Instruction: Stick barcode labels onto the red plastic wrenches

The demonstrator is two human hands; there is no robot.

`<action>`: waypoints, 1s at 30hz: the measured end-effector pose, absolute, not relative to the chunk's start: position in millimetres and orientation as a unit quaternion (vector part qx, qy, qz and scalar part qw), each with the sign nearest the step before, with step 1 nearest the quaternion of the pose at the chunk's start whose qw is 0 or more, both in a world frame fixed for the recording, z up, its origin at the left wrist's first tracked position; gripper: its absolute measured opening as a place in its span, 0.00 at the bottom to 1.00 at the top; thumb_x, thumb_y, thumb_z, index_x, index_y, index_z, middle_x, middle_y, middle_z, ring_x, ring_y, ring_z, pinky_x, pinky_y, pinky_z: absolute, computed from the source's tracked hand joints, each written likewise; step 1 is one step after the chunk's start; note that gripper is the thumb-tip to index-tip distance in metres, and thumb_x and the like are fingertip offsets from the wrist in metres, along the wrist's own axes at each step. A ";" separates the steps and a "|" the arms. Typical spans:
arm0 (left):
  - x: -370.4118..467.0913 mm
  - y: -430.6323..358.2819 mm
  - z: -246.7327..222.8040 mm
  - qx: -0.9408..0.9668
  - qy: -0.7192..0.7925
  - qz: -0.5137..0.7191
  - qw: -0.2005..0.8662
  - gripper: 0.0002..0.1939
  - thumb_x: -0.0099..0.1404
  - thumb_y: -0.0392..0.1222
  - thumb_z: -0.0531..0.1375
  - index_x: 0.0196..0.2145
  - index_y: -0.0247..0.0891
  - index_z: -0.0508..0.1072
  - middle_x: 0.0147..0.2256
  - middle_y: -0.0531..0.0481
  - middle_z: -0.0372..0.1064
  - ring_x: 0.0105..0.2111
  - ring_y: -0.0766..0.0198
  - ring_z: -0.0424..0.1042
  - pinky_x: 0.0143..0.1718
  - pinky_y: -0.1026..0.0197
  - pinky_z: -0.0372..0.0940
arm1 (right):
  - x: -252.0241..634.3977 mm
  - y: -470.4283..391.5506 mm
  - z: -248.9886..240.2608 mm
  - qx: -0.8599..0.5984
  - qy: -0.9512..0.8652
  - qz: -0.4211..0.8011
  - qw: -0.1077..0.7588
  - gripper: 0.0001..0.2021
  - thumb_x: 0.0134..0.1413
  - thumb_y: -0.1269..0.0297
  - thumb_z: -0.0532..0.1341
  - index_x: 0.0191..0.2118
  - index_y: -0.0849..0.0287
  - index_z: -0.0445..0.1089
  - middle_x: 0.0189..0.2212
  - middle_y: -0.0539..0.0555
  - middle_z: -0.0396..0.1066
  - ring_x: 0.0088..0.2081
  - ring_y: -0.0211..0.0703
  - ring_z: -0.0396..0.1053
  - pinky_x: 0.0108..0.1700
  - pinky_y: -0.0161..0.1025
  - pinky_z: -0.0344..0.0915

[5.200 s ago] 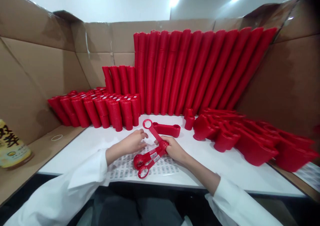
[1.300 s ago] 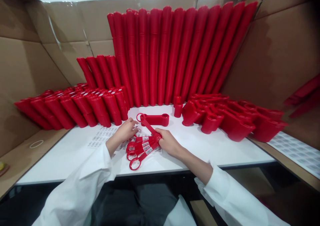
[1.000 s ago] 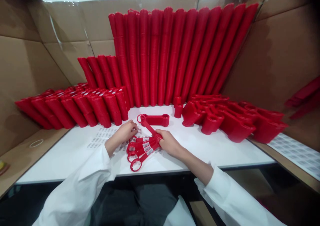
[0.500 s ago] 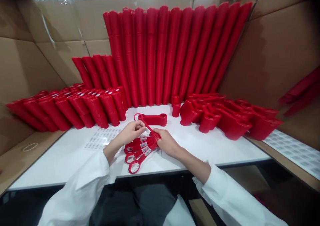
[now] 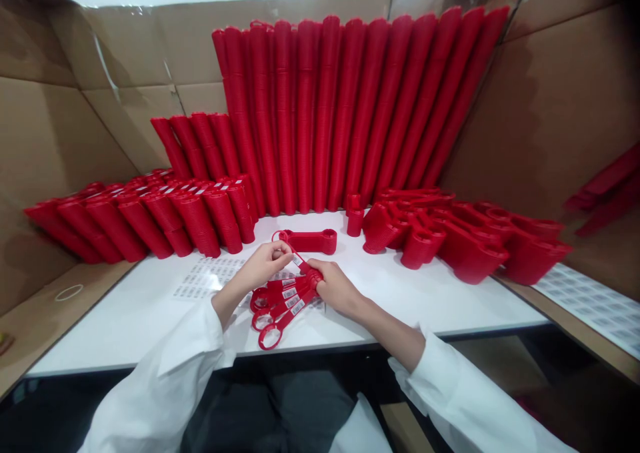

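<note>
Enclosure: cardboard walls (image 5: pixel 550 106) at back and sides.
Table: flat white table (image 5: pixel 400 306), apparently firm and smooth.
Stock: tall red stacks (image 5: pixel 330 119) at the back; low red stacks (image 5: pixel 195 223) left; red bundles (image 5: pixel 480 249) right.
Label sheet (image 5: pixel 197 276): on the table, left of the parts.
Fan of red parts (image 5: pixel 278 309): near the table's front edge, ring ends spread leftward.
Handling: probably light, stiff plastic, liable to slide over one another; best gripped at the gathered ends.
Right hand (image 5: pixel 333 283): closed around those ends.
Left hand (image 5: pixel 267 261): fingers curled at the topmost part; whether pinching it, cannot tell.
Barcode labels (image 5: pixel 297 307): on the shanks.
</note>
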State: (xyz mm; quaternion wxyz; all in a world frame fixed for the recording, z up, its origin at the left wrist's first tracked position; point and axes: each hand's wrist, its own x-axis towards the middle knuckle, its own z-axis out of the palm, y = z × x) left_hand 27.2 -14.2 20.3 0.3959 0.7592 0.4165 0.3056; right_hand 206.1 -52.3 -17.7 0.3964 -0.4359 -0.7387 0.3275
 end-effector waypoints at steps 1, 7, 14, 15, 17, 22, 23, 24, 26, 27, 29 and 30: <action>27.4 -13.9 19.8 0.759 0.417 0.306 0.396 0.13 0.59 0.50 0.56 0.28 0.36 0.63 0.15 0.61 0.50 0.14 0.74 0.46 0.16 0.69 0.41 | 206.1 -52.5 -17.4 -0.435 -0.738 0.328 0.397 0.12 0.35 0.81 0.47 0.25 0.58 0.60 0.23 0.48 0.67 0.26 0.39 0.63 0.27 0.32 0.53; 28.3 -14.0 15.4 0.771 0.429 0.309 0.355 0.12 0.60 0.49 0.55 0.29 0.36 0.64 0.15 0.62 0.48 0.15 0.73 0.46 0.17 0.68 0.42 | 205.5 -52.6 -16.6 -0.440 -0.737 0.328 0.395 0.14 0.35 0.81 0.47 0.27 0.59 0.63 0.25 0.48 0.68 0.28 0.40 0.65 0.29 0.32 0.55; 29.2 -16.6 9.1 0.823 0.439 0.321 0.164 0.13 0.61 0.50 0.58 0.29 0.38 0.64 0.23 0.56 0.59 0.25 0.65 0.60 0.28 0.64 0.56 | 206.7 -50.9 -21.2 -0.418 -0.748 0.328 0.399 0.18 0.35 0.82 0.47 0.30 0.59 0.66 0.27 0.49 0.70 0.29 0.41 0.66 0.29 0.32 0.57; 29.3 -16.7 8.1 0.831 0.436 0.323 0.124 0.13 0.60 0.51 0.58 0.29 0.38 0.65 0.27 0.53 0.61 0.29 0.63 0.62 0.32 0.62 0.58 | 206.8 -51.0 -21.3 -0.414 -0.749 0.327 0.400 0.18 0.35 0.82 0.47 0.31 0.59 0.67 0.28 0.49 0.71 0.30 0.41 0.67 0.30 0.32 0.58; 29.1 -15.6 5.7 0.835 0.432 0.338 0.050 0.14 0.59 0.51 0.60 0.33 0.38 0.66 0.38 0.47 0.62 0.39 0.57 0.63 0.42 0.57 0.60 | 207.1 -51.3 -20.6 -0.409 -0.751 0.329 0.401 0.20 0.35 0.82 0.47 0.34 0.59 0.68 0.30 0.50 0.72 0.31 0.42 0.68 0.32 0.33 0.59; 23.4 -6.5 2.9 0.818 0.440 0.368 0.048 0.28 0.55 0.49 0.64 0.50 0.41 0.62 0.50 0.43 0.56 0.52 0.52 0.57 0.53 0.51 0.55 | 207.0 -53.9 -18.1 -0.389 -0.748 0.353 0.405 0.21 0.35 0.82 0.47 0.35 0.59 0.69 0.32 0.50 0.73 0.33 0.42 0.69 0.34 0.33 0.61; 21.0 -4.8 4.2 0.811 0.446 0.371 0.071 0.23 0.56 0.48 0.63 0.48 0.41 0.64 0.47 0.44 0.57 0.49 0.54 0.60 0.51 0.53 0.57 | 206.9 -54.3 -17.9 -0.385 -0.746 0.363 0.405 0.21 0.35 0.81 0.47 0.34 0.59 0.69 0.31 0.50 0.73 0.33 0.41 0.69 0.34 0.33 0.61; 18.3 -3.7 6.2 0.803 0.452 0.376 0.093 0.18 0.57 0.48 0.62 0.44 0.40 0.66 0.44 0.46 0.59 0.46 0.56 0.63 0.48 0.55 0.60 | 206.8 -54.6 -17.9 -0.382 -0.741 0.374 0.405 0.20 0.35 0.81 0.47 0.34 0.59 0.69 0.31 0.50 0.72 0.32 0.41 0.69 0.33 0.33 0.61; 12.3 -3.7 11.2 0.790 0.462 0.382 0.128 0.11 0.59 0.47 0.59 0.35 0.38 0.68 0.37 0.48 0.61 0.38 0.60 0.66 0.41 0.59 0.62 | 207.0 -54.5 -18.0 -0.386 -0.728 0.388 0.413 0.19 0.36 0.80 0.47 0.32 0.59 0.69 0.30 0.50 0.72 0.31 0.41 0.69 0.32 0.33 0.61; 9.2 -4.8 13.6 0.790 0.462 0.376 0.145 0.10 0.59 0.47 0.58 0.32 0.38 0.68 0.35 0.50 0.62 0.35 0.61 0.66 0.37 0.60 0.62 | 207.3 -54.1 -18.1 -0.392 -0.720 0.386 0.423 0.18 0.36 0.79 0.47 0.32 0.59 0.68 0.30 0.50 0.72 0.31 0.42 0.69 0.31 0.33 0.61; 3.2 -8.5 16.5 0.800 0.458 0.348 0.172 0.10 0.60 0.47 0.57 0.29 0.37 0.67 0.30 0.51 0.65 0.31 0.62 0.66 0.34 0.61 0.61 | 208.4 -52.5 -18.0 -0.408 -0.703 0.366 0.453 0.17 0.35 0.79 0.47 0.31 0.59 0.67 0.29 0.50 0.71 0.31 0.42 0.68 0.32 0.33 0.61; 0.4 -10.9 16.9 0.807 0.457 0.330 0.177 0.10 0.61 0.47 0.56 0.28 0.37 0.67 0.29 0.51 0.66 0.30 0.62 0.66 0.34 0.61 0.61 | 209.1 -51.5 -17.8 -0.416 -0.699 0.348 0.466 0.17 0.35 0.79 0.47 0.30 0.59 0.67 0.28 0.50 0.70 0.32 0.42 0.68 0.33 0.34 0.61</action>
